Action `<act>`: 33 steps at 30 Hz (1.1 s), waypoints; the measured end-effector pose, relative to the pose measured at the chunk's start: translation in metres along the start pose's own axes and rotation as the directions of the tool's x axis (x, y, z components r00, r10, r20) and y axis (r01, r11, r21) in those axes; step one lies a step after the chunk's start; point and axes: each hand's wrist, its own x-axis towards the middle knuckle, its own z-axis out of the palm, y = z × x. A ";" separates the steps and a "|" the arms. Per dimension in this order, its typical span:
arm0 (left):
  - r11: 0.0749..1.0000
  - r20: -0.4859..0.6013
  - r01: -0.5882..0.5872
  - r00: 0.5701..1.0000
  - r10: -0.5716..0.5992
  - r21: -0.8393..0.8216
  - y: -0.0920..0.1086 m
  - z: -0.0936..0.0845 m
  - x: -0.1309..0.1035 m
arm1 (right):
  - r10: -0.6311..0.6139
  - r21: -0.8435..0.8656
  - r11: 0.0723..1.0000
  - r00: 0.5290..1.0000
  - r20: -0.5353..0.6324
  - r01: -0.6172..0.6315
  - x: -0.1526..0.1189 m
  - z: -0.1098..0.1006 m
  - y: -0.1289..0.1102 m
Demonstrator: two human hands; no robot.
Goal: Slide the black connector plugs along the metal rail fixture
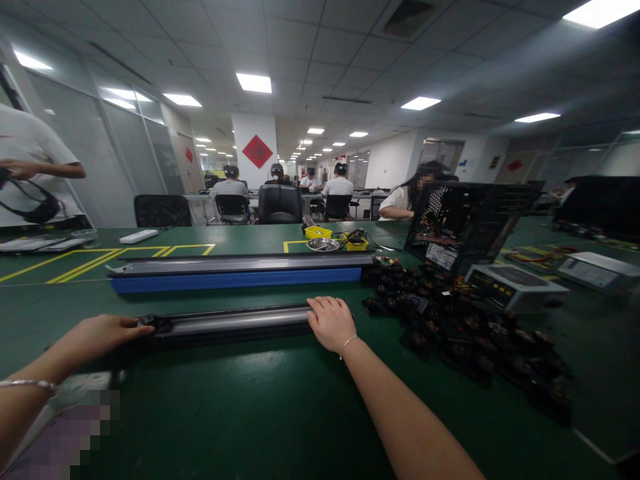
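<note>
Across the green table in front of me lies a long narrow black rail [235,323] with a shiny grey strip along its top. My left hand [107,339] pinches a small black part [159,325] at the rail's left end, thumb and fingertips together. Whether that part is fixed to the rail I cannot tell. My right hand [333,325] is closed over the right end, its fingers bent across the top and hiding that end. Just behind, a second, longer silver-and-black rail [240,264] lies along a blue strip [235,280], apart from both hands.
Many small black fans [450,320] are heaped to the right. Beyond them stand an open computer case [450,223] and a power supply [515,287]. A metal dish [323,245] and yellow tray [319,232] sit farther back. A co-worker [400,200] sits behind the case.
</note>
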 end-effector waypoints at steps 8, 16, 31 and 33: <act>1.000 0.013 -0.005 1.000 0.005 0.012 0.008 0.001 -0.003 | -0.010 0.005 1.000 1.000 -0.012 0.010 0.000 0.001 0.001; 1.000 -0.004 0.002 1.000 -0.002 0.026 0.011 0.001 -0.005 | -0.025 0.001 1.000 1.000 0.010 0.025 -0.001 0.001 0.002; 0.999 -0.027 -0.018 0.999 0.019 0.029 0.017 0.004 -0.011 | -0.037 -0.011 0.999 0.998 0.047 0.038 0.000 0.001 0.005; 0.999 -0.024 -0.032 0.999 0.033 0.021 0.018 0.006 -0.011 | -0.040 -0.010 0.999 0.998 0.043 0.041 0.000 0.001 0.005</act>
